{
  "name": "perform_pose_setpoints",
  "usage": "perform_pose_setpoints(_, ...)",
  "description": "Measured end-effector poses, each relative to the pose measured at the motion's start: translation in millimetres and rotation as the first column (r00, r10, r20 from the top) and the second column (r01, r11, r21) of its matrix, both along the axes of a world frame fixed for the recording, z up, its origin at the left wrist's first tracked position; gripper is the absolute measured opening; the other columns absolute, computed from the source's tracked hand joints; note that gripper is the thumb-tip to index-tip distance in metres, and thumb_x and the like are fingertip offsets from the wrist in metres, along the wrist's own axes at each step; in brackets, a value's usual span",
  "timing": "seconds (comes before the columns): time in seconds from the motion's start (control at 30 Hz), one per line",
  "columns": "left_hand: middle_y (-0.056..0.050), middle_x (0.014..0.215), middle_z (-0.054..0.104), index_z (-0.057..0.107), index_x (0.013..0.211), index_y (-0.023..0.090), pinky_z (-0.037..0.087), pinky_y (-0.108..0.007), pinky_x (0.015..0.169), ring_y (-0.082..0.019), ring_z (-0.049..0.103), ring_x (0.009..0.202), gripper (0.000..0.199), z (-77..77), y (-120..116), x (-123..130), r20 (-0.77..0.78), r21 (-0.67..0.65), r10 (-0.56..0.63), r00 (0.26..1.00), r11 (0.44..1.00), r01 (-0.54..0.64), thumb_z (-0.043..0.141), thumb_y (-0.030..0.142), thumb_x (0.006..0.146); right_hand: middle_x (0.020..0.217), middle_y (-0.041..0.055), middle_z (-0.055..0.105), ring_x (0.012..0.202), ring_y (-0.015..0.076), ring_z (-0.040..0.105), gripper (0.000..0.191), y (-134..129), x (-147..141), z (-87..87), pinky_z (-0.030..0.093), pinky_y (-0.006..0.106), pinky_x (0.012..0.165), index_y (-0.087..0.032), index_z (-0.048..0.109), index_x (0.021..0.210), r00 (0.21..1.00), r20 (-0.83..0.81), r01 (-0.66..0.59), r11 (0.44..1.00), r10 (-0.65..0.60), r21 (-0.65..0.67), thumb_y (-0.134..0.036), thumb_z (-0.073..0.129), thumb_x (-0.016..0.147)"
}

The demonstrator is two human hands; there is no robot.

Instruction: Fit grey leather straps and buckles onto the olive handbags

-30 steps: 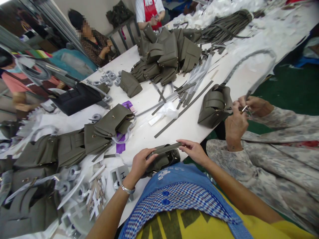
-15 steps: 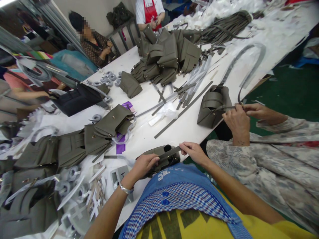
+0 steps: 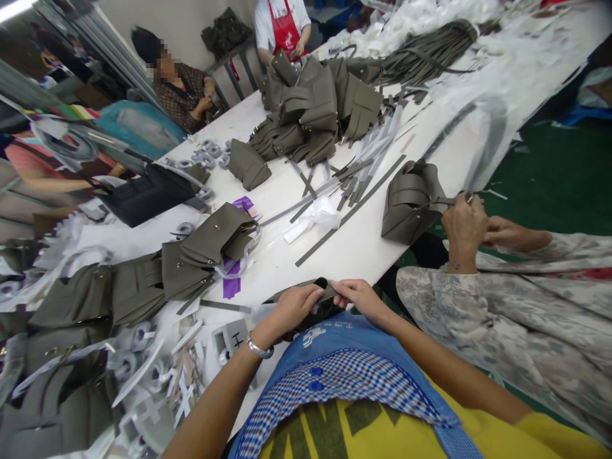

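Holding one strap (image 3: pixel 327 294) above one bag (image 3: pixel 322 312): two hands (image 3: pixel 292 307) (image 3: pixel 357 297).

Left hand (image 3: pixel 294 310) over olive bag (image 3: pixel 329 310)

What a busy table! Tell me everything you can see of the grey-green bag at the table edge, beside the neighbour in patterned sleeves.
The grey-green bag looks like smooth leather, with a boxy body, a wide band across it and small metallic fittings. It sits on the white table, right at the edge. A long strap, blurred and seemingly wrapped in film, arches from its top toward the neighbour's hand. A narrow strip leads from its side to that hand. Its far side is hidden.
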State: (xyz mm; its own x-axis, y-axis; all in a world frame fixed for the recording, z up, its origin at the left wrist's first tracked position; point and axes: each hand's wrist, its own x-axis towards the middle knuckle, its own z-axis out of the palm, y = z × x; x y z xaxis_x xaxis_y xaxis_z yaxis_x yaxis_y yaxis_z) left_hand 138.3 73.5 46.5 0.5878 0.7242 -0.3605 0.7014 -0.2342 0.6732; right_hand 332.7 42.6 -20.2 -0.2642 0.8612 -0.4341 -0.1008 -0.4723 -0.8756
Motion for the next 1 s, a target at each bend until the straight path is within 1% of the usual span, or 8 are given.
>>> perform_pose_setpoints(0.2,0.0,0.063,0.062,0.061,0.072,0.018,0.039,-0.024,0.062,-0.014,0.054,0.061,0.047,-4.1,2.5,0.6,-0.027,-0.06,0.039,0.999,0.997,-0.04,0.033,0.046,0.096,0.066,0.004,0.067,0.054,0.0107,0.055,0.053,-4.7,4.2,-1.1,0.045,0.024,0.057,-0.014,0.066,0.071,0.998,-0.051,0.026,0.999,-0.028,-0.029,-0.063,0.053,0.083)
perform_pose_setpoints(0.27,0.0,0.062,0.062,0.06,0.069,0.018,0.04,-0.024,0.063,-0.014,0.054,0.061,0.048,-6.5,2.2,-0.8,-0.037,-0.062,0.048,0.998,0.997,-0.051,0.033,0.047,0.095,0.066,0.0036,0.067,0.056,0.0121,0.057,0.051,-6.2,8.0,-3.6,0.047,0.025,0.059,-0.015,0.066,0.077,0.998,0.019,0.051,0.998,-0.052,0.044,-0.061,0.048,0.087)
perform_pose_setpoints(0.33,0.0,0.06,0.062,0.06,0.069,0.018,0.041,-0.025,0.063,-0.014,0.056,0.058,0.047,-10.2,1.9,-2.7,-0.035,-0.099,0.071,0.997,0.992,-0.075,0.034,0.048,0.095,0.071,0.0036,0.067,0.064,0.0144,0.06,0.046,-8.1,13.6,-7.0,0.049,0.027,0.064,-0.016,0.067,0.084,0.982,0.17,0.045,0.982,-0.077,0.186,-0.056,0.045,0.091)
perform_pose_setpoints(0.47,0.0,0.066,0.068,0.06,0.079,0.018,0.046,-0.025,0.061,-0.014,0.061,0.056,0.041,-18.7,2.7,-7.8,0.021,-0.254,0.146,0.989,0.958,-0.136,0.034,0.045,0.094,0.099,0.0068,0.068,0.092,0.0215,0.062,0.029,-13.4,23.5,-14.7,0.05,0.035,0.084,-0.022,0.068,0.106,0.86,0.505,-0.21,0.856,-0.068,0.473,-0.043,0.058,0.088)
perform_pose_setpoints(0.53,-0.001,0.072,0.071,0.061,0.081,0.018,0.047,-0.025,0.061,-0.014,0.063,0.058,0.037,-21.0,3.7,-9.7,0.029,-0.274,0.157,0.987,0.951,-0.144,0.035,0.042,0.094,0.114,0.0089,0.064,0.106,0.025,0.058,0.04,-15.4,24.1,-19.4,0.047,0.04,0.093,-0.024,0.062,0.12,0.812,0.581,-0.33,0.786,-0.045,0.522,-0.039,0.066,0.083)
perform_pose_setpoints(0.63,0.0,0.078,0.071,0.062,0.09,0.019,0.046,-0.025,0.062,-0.012,0.06,0.055,0.033,-19.6,4.3,-9.5,-0.001,-0.222,0.121,0.993,0.968,-0.118,0.036,0.039,0.093,0.121,0.0096,0.061,0.113,0.0254,0.055,0.049,-15.7,19.5,-27.1,0.046,0.042,0.097,-0.026,0.056,0.129,0.809,0.586,-0.353,0.76,-0.045,0.546,-0.037,0.068,0.082)
perform_pose_setpoints(0.77,0.0,0.072,0.069,0.066,0.085,0.019,0.041,-0.024,0.062,-0.014,0.059,0.062,0.038,-14.1,2.9,-4.4,-0.077,-0.078,0.087,0.993,0.993,-0.093,0.038,0.043,0.093,0.111,0.0072,0.066,0.105,0.0222,0.059,0.035,-12.3,11.8,-32.2,0.048,0.038,0.094,-0.026,0.062,0.12,0.856,0.509,-0.269,0.76,-0.093,0.591,-0.034,0.064,0.086)
perform_pose_setpoints(1.0,-0.004,0.065,0.069,0.07,0.074,0.018,0.036,-0.026,0.057,-0.017,0.06,0.062,0.041,-11.8,6.5,7.4,-0.262,0.042,0.08,0.962,0.997,-0.072,0.045,0.048,0.088,0.102,0.0061,0.065,0.096,0.0207,0.061,0.026,-10.8,5.2,-27.6,0.05,0.034,0.085,-0.024,0.065,0.109,0.85,0.517,-0.285,0.736,-0.102,0.614,-0.031,0.065,0.085)
